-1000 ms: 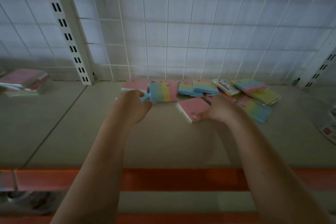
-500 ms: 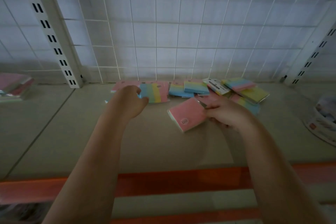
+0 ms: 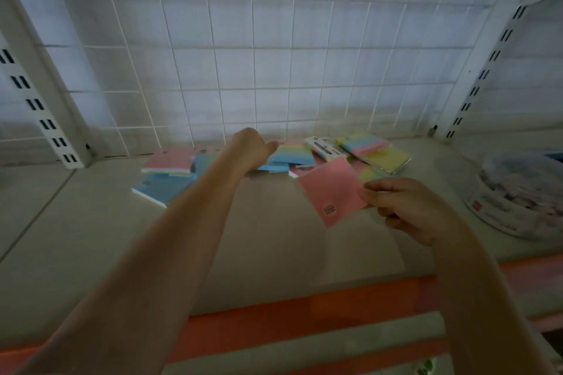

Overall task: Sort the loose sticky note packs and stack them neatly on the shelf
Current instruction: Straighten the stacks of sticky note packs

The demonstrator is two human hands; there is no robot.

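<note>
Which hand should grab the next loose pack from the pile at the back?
Probably the left hand: it is already on the pile and looks free. The right hand has its grip on a pink pack, lifted nearer the front edge.

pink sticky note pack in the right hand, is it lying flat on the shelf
No, the pink sticky note pack is lifted off the shelf, pinched at its edge by the right hand.
</note>
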